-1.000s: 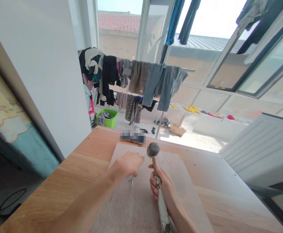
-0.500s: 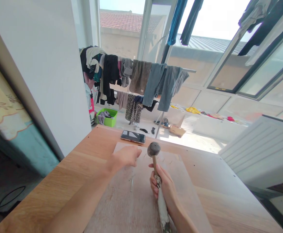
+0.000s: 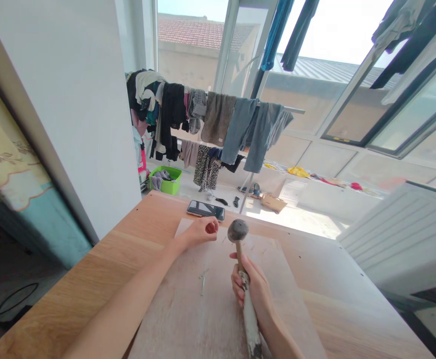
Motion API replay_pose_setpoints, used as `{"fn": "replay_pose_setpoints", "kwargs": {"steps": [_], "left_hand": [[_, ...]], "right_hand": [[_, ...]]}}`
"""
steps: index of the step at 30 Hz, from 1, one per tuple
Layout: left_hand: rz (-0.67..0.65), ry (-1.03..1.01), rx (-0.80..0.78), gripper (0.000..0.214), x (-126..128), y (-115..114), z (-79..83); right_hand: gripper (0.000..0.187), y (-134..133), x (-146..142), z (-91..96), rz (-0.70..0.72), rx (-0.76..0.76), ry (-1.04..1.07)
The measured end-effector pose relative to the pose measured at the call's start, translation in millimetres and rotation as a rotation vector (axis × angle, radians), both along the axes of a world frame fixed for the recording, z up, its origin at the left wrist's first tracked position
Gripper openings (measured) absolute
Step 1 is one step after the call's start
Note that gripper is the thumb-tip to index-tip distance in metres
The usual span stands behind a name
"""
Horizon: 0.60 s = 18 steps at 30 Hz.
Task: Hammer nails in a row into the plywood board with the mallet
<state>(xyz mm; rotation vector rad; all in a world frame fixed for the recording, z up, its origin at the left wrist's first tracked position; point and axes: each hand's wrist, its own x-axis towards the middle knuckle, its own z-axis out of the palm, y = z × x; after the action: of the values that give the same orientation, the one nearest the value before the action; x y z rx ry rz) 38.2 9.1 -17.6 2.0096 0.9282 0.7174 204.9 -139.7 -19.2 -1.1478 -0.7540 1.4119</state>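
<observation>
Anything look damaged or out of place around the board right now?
The mallet's handle in the right hand looks worn: its pale surface is rough and patchy, with dark marks near the lower end. Nothing on the board stands out.

The right hand (image 3: 253, 285) grips a mallet (image 3: 238, 232), its grey head pointing to the far side, above a pale board (image 3: 176, 319) on a wooden table (image 3: 128, 254). The left hand (image 3: 199, 232), fingers curled, is over the board's far left, just nearer than a phone (image 3: 205, 211). Nails (image 3: 203, 286) lie left of the mallet. Far off, clothes (image 3: 236, 127) hang beyond a green basket (image 3: 172, 187).
</observation>
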Motion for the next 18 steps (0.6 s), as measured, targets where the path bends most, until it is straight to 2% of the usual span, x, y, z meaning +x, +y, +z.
{"fn": "replay_pose_setpoints", "kwargs": {"steps": [5, 18], "left_hand": [[-0.023, -0.121, -0.072, 0.01, -1.5, 3.7, -11.2], [-0.022, -0.168, -0.092, 0.016, -4.1, -0.1, -8.0]], "right_hand": [[0.067, -0.1, 0.5, -0.8, 0.013, 0.002, -0.004], [0.066, 0.6, -2.2, 1.8, 0.059, -0.007, -0.018]]}}
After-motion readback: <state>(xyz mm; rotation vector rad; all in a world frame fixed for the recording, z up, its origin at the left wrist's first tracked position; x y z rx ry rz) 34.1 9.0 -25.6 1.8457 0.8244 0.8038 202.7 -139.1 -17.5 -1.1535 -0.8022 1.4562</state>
